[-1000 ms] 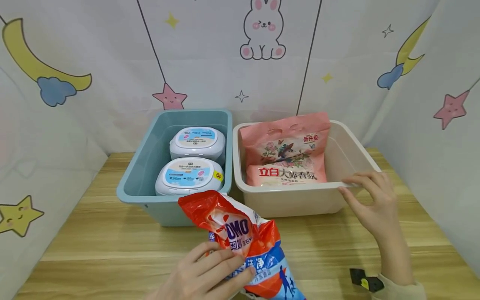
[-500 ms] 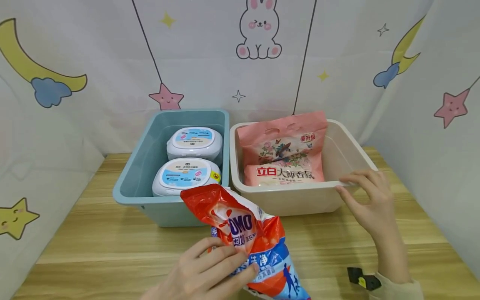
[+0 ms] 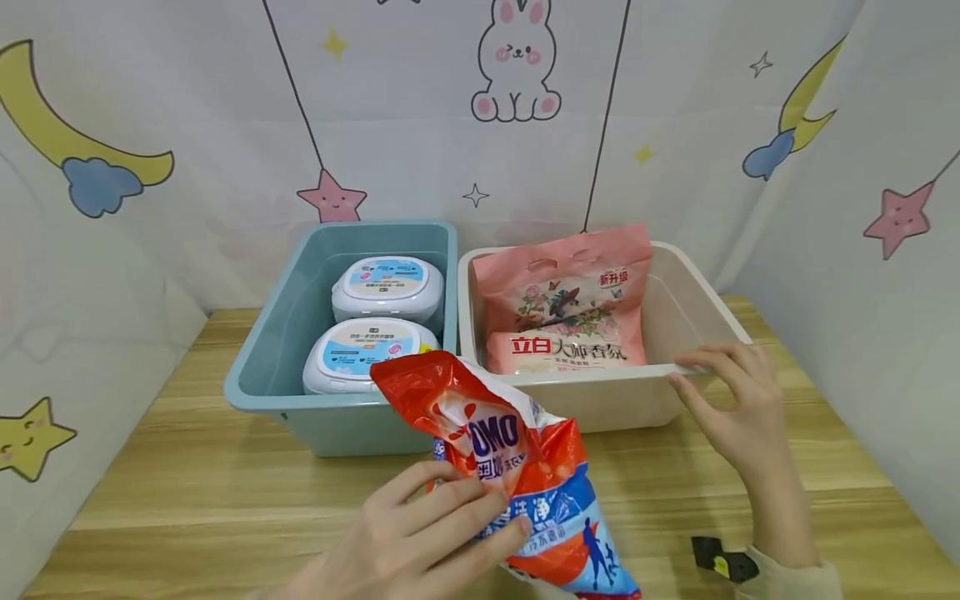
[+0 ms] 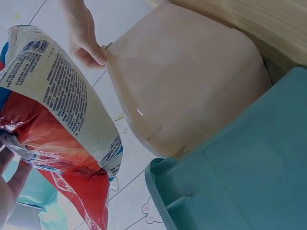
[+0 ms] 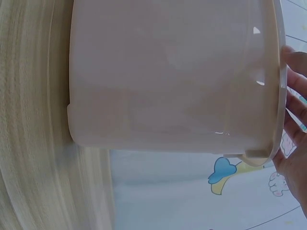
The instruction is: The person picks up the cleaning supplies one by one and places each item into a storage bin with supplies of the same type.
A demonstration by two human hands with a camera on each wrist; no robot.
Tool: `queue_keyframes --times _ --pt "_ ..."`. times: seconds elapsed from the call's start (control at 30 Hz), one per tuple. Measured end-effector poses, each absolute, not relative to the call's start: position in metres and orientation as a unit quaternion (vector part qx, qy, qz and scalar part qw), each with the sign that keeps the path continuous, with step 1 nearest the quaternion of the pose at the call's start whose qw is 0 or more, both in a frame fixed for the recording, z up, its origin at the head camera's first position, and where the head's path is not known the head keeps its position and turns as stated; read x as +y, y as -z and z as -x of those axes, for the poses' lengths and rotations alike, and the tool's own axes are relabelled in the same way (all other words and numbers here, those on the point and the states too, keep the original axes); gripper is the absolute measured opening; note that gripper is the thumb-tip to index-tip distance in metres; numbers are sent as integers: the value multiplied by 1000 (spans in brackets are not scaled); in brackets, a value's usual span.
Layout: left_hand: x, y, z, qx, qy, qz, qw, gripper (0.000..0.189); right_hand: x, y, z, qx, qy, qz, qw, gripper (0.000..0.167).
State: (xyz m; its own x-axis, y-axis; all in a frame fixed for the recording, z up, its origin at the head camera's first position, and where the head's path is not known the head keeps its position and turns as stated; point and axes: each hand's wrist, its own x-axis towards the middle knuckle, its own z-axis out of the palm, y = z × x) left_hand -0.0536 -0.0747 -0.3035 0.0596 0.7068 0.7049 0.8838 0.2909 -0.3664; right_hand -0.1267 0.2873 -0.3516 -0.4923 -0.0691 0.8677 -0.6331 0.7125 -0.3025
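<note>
In the head view my left hand [image 3: 423, 533] grips a red, white and blue OMO laundry detergent bag [image 3: 551, 487]. The bag is tilted, its red top toward the upper left, and stands in front of the two bins. Its printed back [image 4: 72, 91] faces the left wrist camera. My right hand [image 3: 738, 408] pinches the front right rim of the beige bin [image 3: 592, 404]; the right wrist view shows fingers [image 5: 296, 84] at the rim. A pink laundry powder bag [image 3: 570, 304] leans upright inside the beige bin.
Beside the beige bin, on the left, stands a teal bin [image 3: 341, 425] with two white oval tubs, one behind the other: a rear tub [image 3: 387, 287] and a front tub [image 3: 348, 358]. A black strap piece [image 3: 722, 560] lies near the right sleeve. A printed curtain [image 3: 420, 125] hangs behind.
My left hand has moved the detergent bag slightly to the right and up, its top now overlapping the teal bin's front tub. My right hand stays at the beige bin's rim.
</note>
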Motion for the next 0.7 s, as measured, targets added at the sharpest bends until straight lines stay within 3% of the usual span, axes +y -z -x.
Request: queue_keyframes --times 0.17,0.5,0.7 --pt "-70 299 61 -655 108 591 458 24 287 352 127 -806 -314 -220 451 54" --pt "-66 290 60 -683 120 584 422 35 288 353 126 -813 -308 -214 446 54" --pt "-60 284 66 -677 119 582 435 33 289 352 125 -815 -311 -212 440 54"
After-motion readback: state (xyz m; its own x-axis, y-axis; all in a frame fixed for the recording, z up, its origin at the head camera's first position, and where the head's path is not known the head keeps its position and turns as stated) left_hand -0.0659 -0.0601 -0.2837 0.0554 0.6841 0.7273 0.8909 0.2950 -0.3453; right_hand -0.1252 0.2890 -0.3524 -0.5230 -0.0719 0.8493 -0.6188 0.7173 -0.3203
